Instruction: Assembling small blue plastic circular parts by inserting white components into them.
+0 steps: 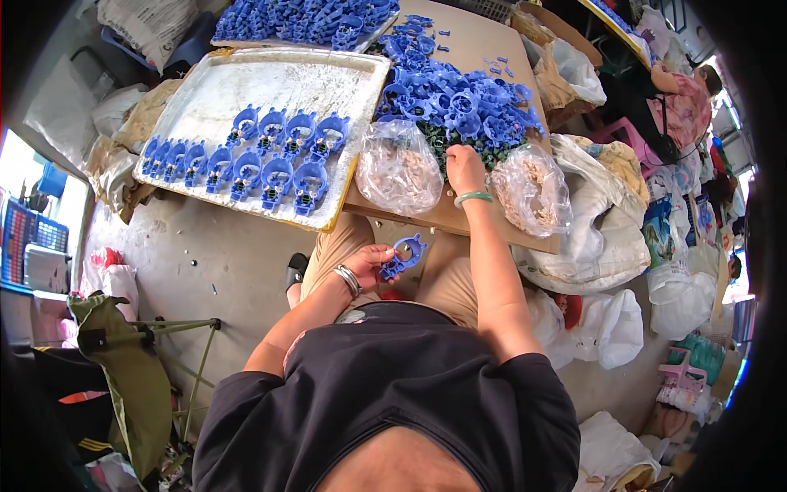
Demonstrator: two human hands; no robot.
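Observation:
Above my lap, my left hand point(367, 264) grips a blue plastic ring-shaped piece point(404, 257) between thumb and fingers. My right hand point(465, 169) is at the table's near side, fingers drawn together at the edge of a heap of small dark green parts point(433, 141); anything pinched there is too small to make out. Behind the green parts rises a pile of loose blue plastic pieces point(459, 102). Clear plastic bags of small pinkish parts, a left one point(399, 166) and a right one point(533, 193), flank my right hand.
To the left, a white tray point(270, 78) carries two rows of blue ring pieces with small figures point(276, 182). Another tray heaped with blue pieces point(303, 23) stands beyond it. White sacks point(590, 238) lie at the right. A green folding stool point(123, 377) stands lower left.

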